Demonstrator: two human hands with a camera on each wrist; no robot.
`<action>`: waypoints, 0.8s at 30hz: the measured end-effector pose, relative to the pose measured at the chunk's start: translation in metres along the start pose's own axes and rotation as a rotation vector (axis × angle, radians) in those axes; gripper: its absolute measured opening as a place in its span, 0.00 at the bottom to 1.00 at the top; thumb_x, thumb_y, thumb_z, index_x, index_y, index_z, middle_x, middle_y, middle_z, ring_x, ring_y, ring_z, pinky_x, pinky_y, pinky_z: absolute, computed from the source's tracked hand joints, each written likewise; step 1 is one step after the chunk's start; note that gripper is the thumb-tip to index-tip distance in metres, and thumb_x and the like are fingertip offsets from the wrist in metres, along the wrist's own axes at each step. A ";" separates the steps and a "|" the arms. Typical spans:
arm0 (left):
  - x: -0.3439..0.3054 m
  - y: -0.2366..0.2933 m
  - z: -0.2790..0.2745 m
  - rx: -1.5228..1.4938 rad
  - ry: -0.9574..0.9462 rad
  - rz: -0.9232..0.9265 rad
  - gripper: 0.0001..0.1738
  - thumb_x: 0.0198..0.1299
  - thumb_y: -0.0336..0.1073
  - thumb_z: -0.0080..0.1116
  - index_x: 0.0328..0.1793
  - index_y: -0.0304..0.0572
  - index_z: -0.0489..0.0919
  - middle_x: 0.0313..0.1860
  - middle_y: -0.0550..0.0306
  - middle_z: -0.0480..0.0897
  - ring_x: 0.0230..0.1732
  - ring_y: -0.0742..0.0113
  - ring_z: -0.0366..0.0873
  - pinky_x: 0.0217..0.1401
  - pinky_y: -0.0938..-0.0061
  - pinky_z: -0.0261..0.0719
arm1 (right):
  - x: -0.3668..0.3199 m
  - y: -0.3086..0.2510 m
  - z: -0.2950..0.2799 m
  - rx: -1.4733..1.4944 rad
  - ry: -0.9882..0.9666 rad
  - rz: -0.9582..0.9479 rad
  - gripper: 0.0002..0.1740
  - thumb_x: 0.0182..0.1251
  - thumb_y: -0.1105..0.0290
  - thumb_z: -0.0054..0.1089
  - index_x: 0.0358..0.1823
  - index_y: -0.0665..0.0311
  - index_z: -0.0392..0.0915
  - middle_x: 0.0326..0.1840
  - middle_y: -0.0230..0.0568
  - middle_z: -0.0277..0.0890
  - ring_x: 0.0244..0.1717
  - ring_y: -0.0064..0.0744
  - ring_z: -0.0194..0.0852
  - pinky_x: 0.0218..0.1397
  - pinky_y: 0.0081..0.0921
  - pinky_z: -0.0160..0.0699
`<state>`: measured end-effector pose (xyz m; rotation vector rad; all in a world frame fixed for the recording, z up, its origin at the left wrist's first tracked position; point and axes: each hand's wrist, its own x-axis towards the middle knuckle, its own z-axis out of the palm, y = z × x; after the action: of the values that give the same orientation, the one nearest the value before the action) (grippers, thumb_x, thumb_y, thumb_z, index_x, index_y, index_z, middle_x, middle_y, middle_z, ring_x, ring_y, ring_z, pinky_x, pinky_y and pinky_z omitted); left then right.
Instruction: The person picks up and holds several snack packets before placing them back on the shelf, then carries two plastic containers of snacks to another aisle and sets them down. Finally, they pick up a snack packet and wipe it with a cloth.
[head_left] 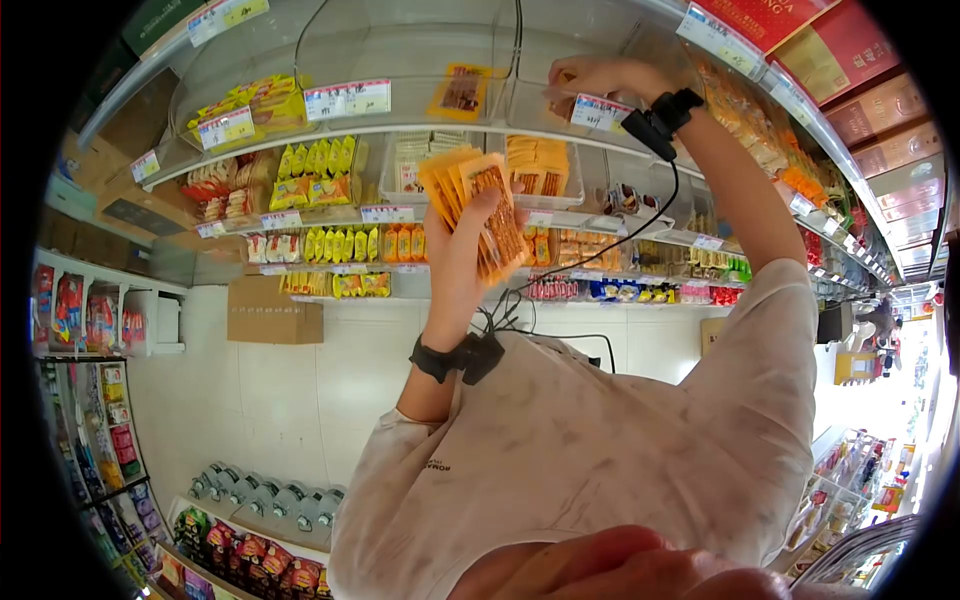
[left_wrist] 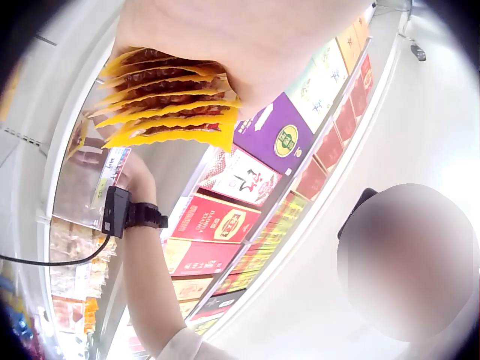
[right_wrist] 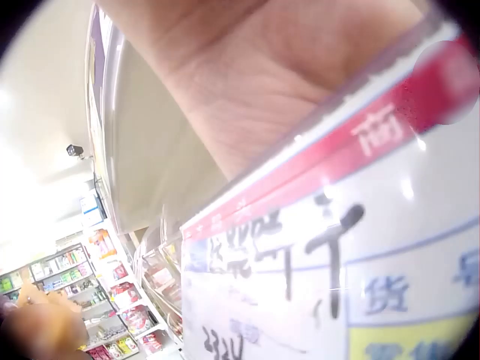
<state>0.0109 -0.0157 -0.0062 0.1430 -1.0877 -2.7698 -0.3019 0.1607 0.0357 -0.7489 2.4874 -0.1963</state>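
My left hand (head_left: 462,245) grips a fanned stack of flat snack packets (head_left: 500,235) with yellow-orange edges and brown contents, thumb across the front one. In the left wrist view the packets (left_wrist: 169,112) show edge-on below the hand. My right hand (head_left: 605,78) is inside a clear plastic bin on the top shelf, behind a price tag (head_left: 600,113). Its fingers are partly hidden by the bin and tag, and I cannot tell whether they hold anything. A similar packet (head_left: 462,92) lies in the neighbouring compartment. The right wrist view shows the palm (right_wrist: 247,82) above the tag.
Lower shelves hold yellow snack packs (head_left: 315,170) and a clear tray with orange packets (head_left: 538,165). Boxed goods (left_wrist: 217,217) line the shelf above. A black cable (head_left: 665,200) hangs from the right wrist camera. On the floor stands a cardboard box (head_left: 275,310).
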 end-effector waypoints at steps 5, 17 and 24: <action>-0.001 0.004 -0.004 0.063 0.036 0.031 0.22 0.65 0.39 0.59 0.60 0.33 0.75 0.46 0.43 0.85 0.37 0.61 0.86 0.39 0.69 0.85 | -0.029 -0.042 -0.007 -0.253 0.023 0.069 0.20 0.72 0.51 0.62 0.41 0.61 0.71 0.35 0.37 0.79 0.30 0.23 0.76 0.31 0.23 0.78; 0.002 0.010 -0.003 0.113 0.113 0.058 0.22 0.65 0.40 0.59 0.60 0.33 0.74 0.47 0.44 0.85 0.37 0.62 0.85 0.40 0.70 0.86 | -0.117 -0.029 0.010 0.448 0.769 -0.421 0.28 0.71 0.74 0.61 0.70 0.66 0.64 0.50 0.48 0.82 0.44 0.26 0.83 0.41 0.21 0.82; 0.009 0.001 0.017 0.182 0.093 0.041 0.23 0.64 0.39 0.61 0.61 0.34 0.75 0.46 0.43 0.85 0.36 0.61 0.85 0.38 0.69 0.85 | -0.203 -0.037 0.046 0.845 0.924 -0.372 0.17 0.76 0.74 0.56 0.62 0.71 0.70 0.52 0.41 0.83 0.47 0.20 0.81 0.47 0.18 0.81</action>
<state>-0.0009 -0.0068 0.0070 0.2653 -1.3008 -2.5967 -0.1169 0.2411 0.0977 -0.8132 2.5620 -1.9486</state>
